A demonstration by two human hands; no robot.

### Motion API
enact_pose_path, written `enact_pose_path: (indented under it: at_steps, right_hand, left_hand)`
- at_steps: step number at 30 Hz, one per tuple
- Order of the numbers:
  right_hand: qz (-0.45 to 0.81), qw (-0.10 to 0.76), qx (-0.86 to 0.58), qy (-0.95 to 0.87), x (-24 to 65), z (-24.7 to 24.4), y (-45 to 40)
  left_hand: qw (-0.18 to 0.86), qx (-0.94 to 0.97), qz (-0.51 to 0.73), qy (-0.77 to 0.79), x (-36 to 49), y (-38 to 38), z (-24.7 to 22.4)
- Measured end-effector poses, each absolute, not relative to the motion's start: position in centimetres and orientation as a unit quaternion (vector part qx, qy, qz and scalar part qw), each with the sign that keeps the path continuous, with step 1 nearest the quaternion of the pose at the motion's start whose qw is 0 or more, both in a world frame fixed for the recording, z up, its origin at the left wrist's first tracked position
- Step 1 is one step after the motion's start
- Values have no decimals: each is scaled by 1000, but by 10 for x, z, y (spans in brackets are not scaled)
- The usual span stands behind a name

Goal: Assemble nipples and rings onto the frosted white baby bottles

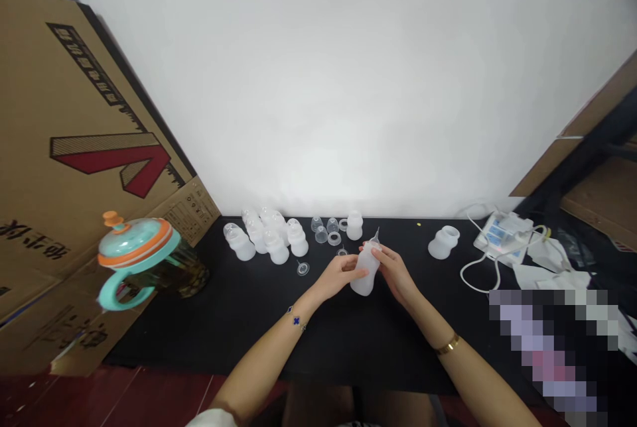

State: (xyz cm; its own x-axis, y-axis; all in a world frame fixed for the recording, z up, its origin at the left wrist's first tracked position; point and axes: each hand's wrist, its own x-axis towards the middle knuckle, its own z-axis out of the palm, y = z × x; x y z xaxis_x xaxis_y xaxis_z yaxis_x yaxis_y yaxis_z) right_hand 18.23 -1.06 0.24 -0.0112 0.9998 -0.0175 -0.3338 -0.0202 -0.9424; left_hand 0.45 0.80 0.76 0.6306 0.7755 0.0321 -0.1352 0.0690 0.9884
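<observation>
A frosted white baby bottle (365, 279), slightly tilted, is between my two hands above the black table. My left hand (343, 273) is closed around the bottle's side, with the thumb across its front. The fingers of my right hand (393, 268) close on its neck, where a clear, pointed nipple (375, 237) sticks up. Whether a ring is on the neck is hard to make out. Just behind my hands stand a white bottle body (355, 225), several clear caps (321, 235) and a white collar ring (334, 239). Left of them lies another clear nipple (302, 268).
Several capped bottles (277, 246) cluster at back left. An open bottle body (444, 243) leans at right, near a white device (502, 236) with cables and crumpled paper (552, 274). A large teal-lidded jug (149, 261) stands far left before a cardboard box (74, 148). A white wall rises behind.
</observation>
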Motion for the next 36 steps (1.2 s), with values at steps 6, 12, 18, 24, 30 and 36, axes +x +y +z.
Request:
enact_pose_path:
  at_steps: [6,12,18,24,30,36]
  right_hand:
    - [570,572,-416,-418,181,1,-12]
    - [549,579,-417,-435,181,-2,-11]
    - [530,587,-427,-439,179,-2,-13]
    - [503,596,-434,-451,176,2,-17]
    - [498,599,-439,-448,177,-2,-16]
    - [510,570,-471,-438,177,-8,-10]
  left_hand:
    - [670,599,334,286,3,6,15]
    - [651,614,342,285,1,5,17]
    - [625,637,342,294,1,4,15]
    - [556,684,352,316,1,3,17]
    - [487,713,357,356,-1,3,15]
    - [571,664,351,330,3,7,7]
